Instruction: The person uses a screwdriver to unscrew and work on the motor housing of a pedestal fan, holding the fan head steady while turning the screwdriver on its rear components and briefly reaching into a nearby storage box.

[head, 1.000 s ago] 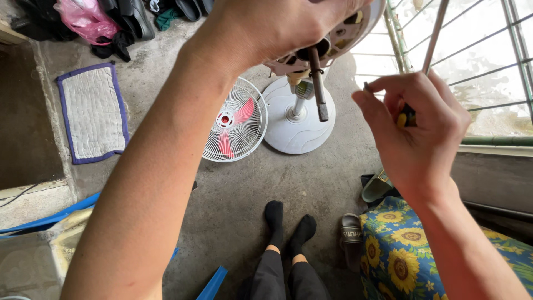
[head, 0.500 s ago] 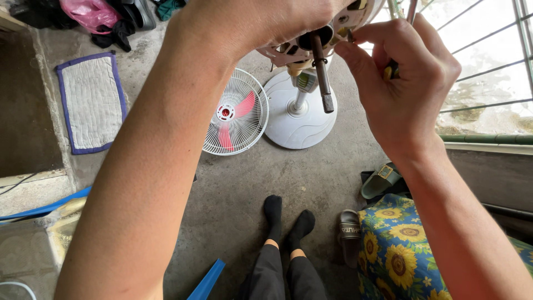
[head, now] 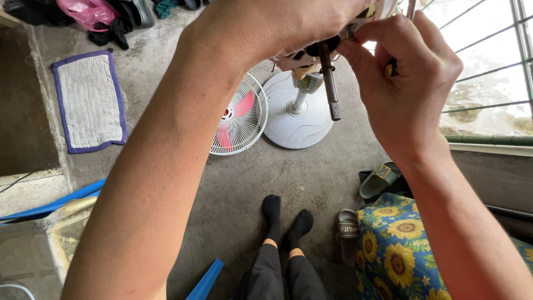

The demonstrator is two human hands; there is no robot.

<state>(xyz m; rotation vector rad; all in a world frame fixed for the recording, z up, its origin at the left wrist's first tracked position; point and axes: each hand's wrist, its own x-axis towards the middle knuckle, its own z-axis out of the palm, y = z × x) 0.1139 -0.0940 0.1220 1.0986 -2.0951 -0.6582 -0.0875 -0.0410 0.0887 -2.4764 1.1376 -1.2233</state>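
Step in hand: work on the fan motor unit [head: 333, 39], held up close under the head camera, well above the concrete floor [head: 311, 178]. The left hand [head: 277, 25] grips the unit from above, its fingers curled shut around the housing; the fingertips themselves are out of frame. The motor shaft [head: 328, 83], a dark metal rod, points down and toward the viewer, clear of both hands. The right hand [head: 411, 78] is pressed against the unit's right side, its fingers pinching a slim tool with a yellow-and-black handle [head: 391, 68], by appearance a screwdriver; the tip is hidden behind the fingers, so its seating cannot be confirmed. Judgement: a fastener on the housing is being engaged, and the next move calls for a steady left-hand hold while the tool is kept square and turned. Below on the floor lie the fan guard with pink blades [head: 240, 119] and the round white fan base [head: 300, 119], just beside one another. Compared with a second ago, the right hand has closed in from a position apart at the right to contact with the unit, and the unit sits higher and nearer the frame's top edge.
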